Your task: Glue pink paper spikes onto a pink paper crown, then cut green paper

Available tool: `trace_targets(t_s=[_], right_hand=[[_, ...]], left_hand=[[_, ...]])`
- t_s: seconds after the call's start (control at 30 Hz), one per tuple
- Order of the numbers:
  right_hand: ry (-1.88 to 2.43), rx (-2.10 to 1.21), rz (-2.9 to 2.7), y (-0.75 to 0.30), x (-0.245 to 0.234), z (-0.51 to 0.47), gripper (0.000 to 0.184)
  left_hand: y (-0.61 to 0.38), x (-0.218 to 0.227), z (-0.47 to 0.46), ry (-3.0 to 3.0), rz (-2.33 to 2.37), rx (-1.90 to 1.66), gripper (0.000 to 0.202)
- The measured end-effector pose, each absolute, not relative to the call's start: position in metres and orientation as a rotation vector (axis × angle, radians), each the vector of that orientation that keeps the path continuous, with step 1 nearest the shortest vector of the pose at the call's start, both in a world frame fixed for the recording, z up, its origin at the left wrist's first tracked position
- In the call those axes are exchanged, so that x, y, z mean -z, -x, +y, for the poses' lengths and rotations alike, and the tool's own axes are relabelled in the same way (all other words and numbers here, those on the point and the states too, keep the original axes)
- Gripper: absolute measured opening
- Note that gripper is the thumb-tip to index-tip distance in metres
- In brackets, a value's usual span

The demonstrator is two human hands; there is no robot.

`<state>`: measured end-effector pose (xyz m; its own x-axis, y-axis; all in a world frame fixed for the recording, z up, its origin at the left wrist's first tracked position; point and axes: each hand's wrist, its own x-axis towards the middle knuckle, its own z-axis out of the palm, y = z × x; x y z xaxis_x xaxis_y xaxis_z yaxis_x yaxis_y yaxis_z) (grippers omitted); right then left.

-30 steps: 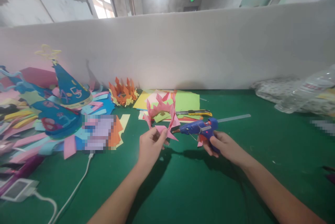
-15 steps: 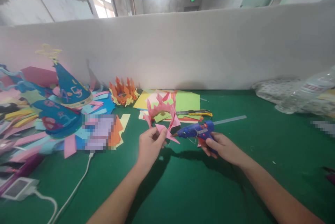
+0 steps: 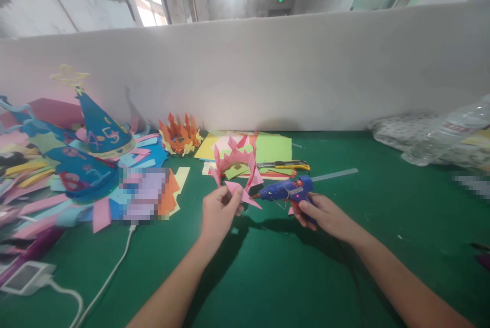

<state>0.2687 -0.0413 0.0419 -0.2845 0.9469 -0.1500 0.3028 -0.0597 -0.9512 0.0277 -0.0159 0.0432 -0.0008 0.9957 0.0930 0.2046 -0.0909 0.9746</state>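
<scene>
A pink paper crown [image 3: 234, 159] with pointed tips is pinched at its near edge between the thumb and fingers of my left hand [image 3: 221, 210]. A pink pointed flap sticks out to the right below my thumb. My right hand [image 3: 319, 214] is wrapped round the handle of a blue glue gun [image 3: 285, 189], whose nozzle points left and meets or nearly meets the flap. From the gun's back end a clear glue stick [image 3: 337, 174] juts out. Both hands are above the green table [image 3: 268, 277]. My right fingertips are partly hidden behind the handle.
Behind the crown lie coloured paper sheets [image 3: 277, 148] and a yellow utility knife [image 3: 293, 165]. An orange paper crown [image 3: 179, 135] stands back left. Blue cone hats [image 3: 105, 126] and paper strips fill the left, where a white cable [image 3: 111, 277] runs. A plastic bottle [image 3: 446, 134] lies right.
Almost nothing differs. The view has shifted very slightly, and both hands keep hold of the crown and the glue gun in the same position.
</scene>
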Motion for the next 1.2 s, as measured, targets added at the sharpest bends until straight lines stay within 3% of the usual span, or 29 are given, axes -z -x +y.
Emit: trace_targets(t_s=[1.2], right_hand=[[1.366, -1.377, -1.626, -0.2761, -0.0454, -0.0430, 0.047]], left_hand=[[-0.0235, -0.0483, -0.0131, -1.339, 1.316, -1.281, 0.032]])
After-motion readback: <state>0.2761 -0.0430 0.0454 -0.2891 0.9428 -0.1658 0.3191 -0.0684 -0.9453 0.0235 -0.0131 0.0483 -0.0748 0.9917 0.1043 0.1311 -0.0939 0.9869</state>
